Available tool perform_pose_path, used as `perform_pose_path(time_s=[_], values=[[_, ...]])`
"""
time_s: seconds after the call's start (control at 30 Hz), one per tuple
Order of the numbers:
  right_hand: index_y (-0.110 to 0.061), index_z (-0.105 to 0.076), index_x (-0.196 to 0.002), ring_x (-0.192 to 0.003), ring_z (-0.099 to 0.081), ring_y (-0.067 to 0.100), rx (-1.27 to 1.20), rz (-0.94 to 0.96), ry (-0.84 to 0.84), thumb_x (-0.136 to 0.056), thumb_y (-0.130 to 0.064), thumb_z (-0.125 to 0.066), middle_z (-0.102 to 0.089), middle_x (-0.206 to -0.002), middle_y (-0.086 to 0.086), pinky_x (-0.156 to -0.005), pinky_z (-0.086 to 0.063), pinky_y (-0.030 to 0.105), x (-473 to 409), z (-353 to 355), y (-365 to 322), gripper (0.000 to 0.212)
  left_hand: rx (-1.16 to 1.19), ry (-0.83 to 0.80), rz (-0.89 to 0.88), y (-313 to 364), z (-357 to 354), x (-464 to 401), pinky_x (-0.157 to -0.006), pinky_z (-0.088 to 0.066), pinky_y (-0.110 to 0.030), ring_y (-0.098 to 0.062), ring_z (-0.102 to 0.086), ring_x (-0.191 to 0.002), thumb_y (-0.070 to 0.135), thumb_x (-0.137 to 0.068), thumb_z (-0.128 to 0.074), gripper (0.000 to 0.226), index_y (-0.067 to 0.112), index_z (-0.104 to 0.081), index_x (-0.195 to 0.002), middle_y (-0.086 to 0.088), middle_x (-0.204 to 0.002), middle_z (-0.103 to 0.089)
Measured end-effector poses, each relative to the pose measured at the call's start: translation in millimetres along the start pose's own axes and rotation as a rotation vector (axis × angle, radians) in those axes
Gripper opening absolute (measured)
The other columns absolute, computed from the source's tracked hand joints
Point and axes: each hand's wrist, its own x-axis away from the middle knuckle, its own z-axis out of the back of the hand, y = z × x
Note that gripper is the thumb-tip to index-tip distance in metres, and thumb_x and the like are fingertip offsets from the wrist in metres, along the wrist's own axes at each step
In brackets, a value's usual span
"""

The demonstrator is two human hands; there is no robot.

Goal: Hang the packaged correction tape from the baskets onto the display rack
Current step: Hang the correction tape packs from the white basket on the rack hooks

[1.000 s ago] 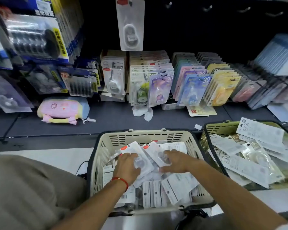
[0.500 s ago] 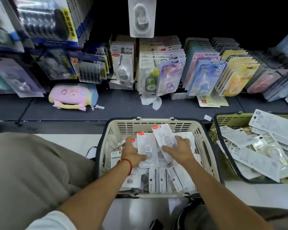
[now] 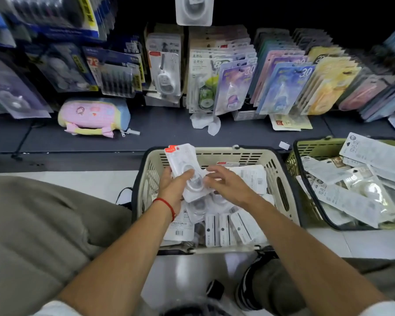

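Item: correction tape packs [image 3: 184, 166], now gathered into one stack above the beige basket [image 3: 281, 192], where each hand held its own half a second ago. Left hand [image 3: 176, 188] grips the stack; right hand [image 3: 226, 184], fingers loose, touches it. Ready for the rack; hanging pending.

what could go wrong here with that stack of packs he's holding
The left hand grips several correction tape packs fanned loosely, so one could slip back into the beige basket. The right hand only touches them with relaxed fingers. The hang holes may not line up for hanging.
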Motion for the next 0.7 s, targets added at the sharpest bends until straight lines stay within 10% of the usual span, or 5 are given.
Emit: perform_pose_path(time_s=[0.17,0.37,0.53,0.7], values=[[-0.016,-0.073,-0.122,-0.119,-0.067,0.022,0.694,-0.211,-0.139,-0.096,0.0,-0.064,-0.072,-0.125,0.003,-0.103,-0.054,0.035,23,69,40,0.032,0.002,-0.05,0.023,-3,5,1,-0.091,-0.06,-0.052,-0.03,-0.073,-0.11,0.003,-0.089,-0.079,0.059,0.017,-0.053,-0.14,-0.009,-0.125,-0.073],[-0.031,-0.067,-0.134,-0.126,-0.055,0.023,0.968,-0.212,-0.203,-0.09,-0.025,-0.081,-0.058,-0.134,-0.002,-0.11,-0.039,0.037,39,84,63,0.047,-0.069,-0.07,-0.021,-11,-1,5,-0.092,-0.061,-0.054,-0.022,-0.073,-0.107,0.005,-0.083,-0.087,0.061,0.026,-0.057,-0.132,0.002,-0.119,-0.075],[-0.028,-0.059,-0.095,-0.08,-0.061,0.016,0.545,-0.127,0.147,-0.09,-0.027,-0.082,-0.06,-0.091,-0.008,-0.064,-0.044,0.023,38,105,41,0.023,-0.131,-0.199,-0.028,-8,-2,10,-0.082,-0.063,-0.059,-0.025,-0.07,-0.116,0.021,-0.096,-0.077,0.048,0.039,-0.052,-0.133,0.001,-0.132,-0.07],[-0.023,-0.059,-0.097,-0.076,-0.067,0.008,0.222,-0.03,0.304,-0.088,-0.031,-0.083,-0.07,-0.095,-0.007,-0.061,-0.051,0.025,23,62,-8,0.027,-0.098,-0.303,0.026,-10,-14,20,-0.075,-0.06,-0.067,-0.03,-0.07,-0.116,0.033,-0.098,-0.073,0.039,0.049,-0.049,-0.124,0.011,-0.121,-0.072]])
